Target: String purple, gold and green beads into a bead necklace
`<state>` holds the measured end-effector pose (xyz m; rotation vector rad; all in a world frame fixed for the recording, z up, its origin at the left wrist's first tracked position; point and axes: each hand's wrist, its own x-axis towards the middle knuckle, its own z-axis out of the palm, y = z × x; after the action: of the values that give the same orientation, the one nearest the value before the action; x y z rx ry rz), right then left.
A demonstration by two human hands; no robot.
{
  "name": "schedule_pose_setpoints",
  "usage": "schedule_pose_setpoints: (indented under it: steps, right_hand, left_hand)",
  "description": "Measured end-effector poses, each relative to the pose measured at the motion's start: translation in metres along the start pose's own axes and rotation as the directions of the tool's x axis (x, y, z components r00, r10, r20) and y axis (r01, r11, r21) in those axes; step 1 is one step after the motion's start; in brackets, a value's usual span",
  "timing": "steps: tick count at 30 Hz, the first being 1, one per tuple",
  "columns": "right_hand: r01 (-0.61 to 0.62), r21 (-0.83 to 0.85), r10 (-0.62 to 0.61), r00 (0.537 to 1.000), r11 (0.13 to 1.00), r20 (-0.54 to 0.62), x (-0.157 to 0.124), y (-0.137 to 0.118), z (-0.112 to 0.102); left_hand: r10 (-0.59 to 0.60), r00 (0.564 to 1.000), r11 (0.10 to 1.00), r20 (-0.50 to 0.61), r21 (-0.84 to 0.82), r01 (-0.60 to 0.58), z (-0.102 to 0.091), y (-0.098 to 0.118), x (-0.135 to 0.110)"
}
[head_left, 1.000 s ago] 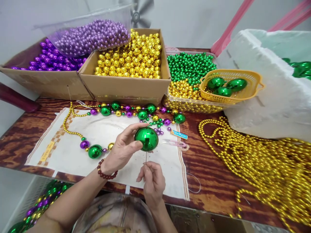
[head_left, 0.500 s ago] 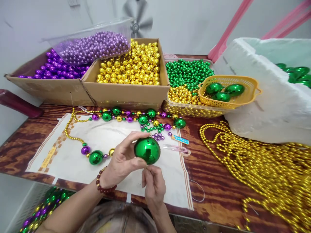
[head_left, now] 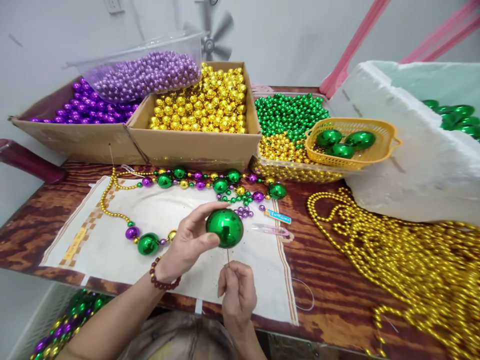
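Observation:
My left hand (head_left: 189,240) grips a large shiny green ball (head_left: 225,228) between thumb and fingers, above a white cloth (head_left: 112,225). Just below the ball, my right hand (head_left: 237,290) pinches a thin needle (head_left: 228,256) that points up into the ball's underside. A partly strung necklace of green, purple and gold beads (head_left: 180,182) curves across the cloth behind my hands, ending in a green ball (head_left: 147,243) at the left.
Cardboard boxes of purple beads (head_left: 75,107) and gold beads (head_left: 202,102) stand at the back, with a clear tub of lilac beads (head_left: 146,72) on top. A yellow basket (head_left: 386,145) holds green balls. Gold bead strands (head_left: 412,260) pile at right beside a white foam box (head_left: 412,150). A small clear clipper (head_left: 272,230) lies on the cloth's right edge.
The right hand rose to touch the ball's underside half a second ago, then dropped slightly, so a short length of needle shows again. The left hand kept hold of the ball.

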<state>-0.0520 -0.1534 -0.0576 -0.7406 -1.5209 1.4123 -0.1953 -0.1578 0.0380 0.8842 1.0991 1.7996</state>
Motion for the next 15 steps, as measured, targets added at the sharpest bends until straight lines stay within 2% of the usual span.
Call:
schedule_pose_setpoints:
  steps: [4, 6, 8, 12, 15]
  right_hand:
    - [-0.045, -0.001, 0.045, 0.996, 0.999, 0.076, 0.001, 0.004, 0.0]
    - [-0.027, -0.057, 0.032, 0.995, 0.998, 0.097, 0.003, 0.007, -0.001]
    - [0.044, -0.129, -0.032, 0.995, 0.991, 0.099, 0.006, 0.012, -0.002]
    - [0.183, -0.226, -0.158, 0.98, 0.957, 0.124, 0.009, 0.015, -0.003]
    - [0.162, -0.244, -0.134, 0.983, 0.956, 0.128, 0.007, 0.016, -0.003]
  left_hand:
    - [-0.129, 0.989, 0.978, 0.068, -0.154, 0.139, -0.001, -0.001, 0.008]
    - [-0.142, 0.984, 0.963, 0.106, -0.214, 0.162, -0.001, -0.002, 0.011]
    - [-0.115, 0.988, 0.965, 0.107, -0.226, 0.137, -0.001, -0.003, 0.012]
    - [-0.052, 0.999, 0.991, -0.001, -0.127, 0.052, 0.002, -0.005, 0.012]
    - [-0.052, 0.995, 0.997, -0.081, -0.068, 0.046, 0.006, -0.006, 0.011]
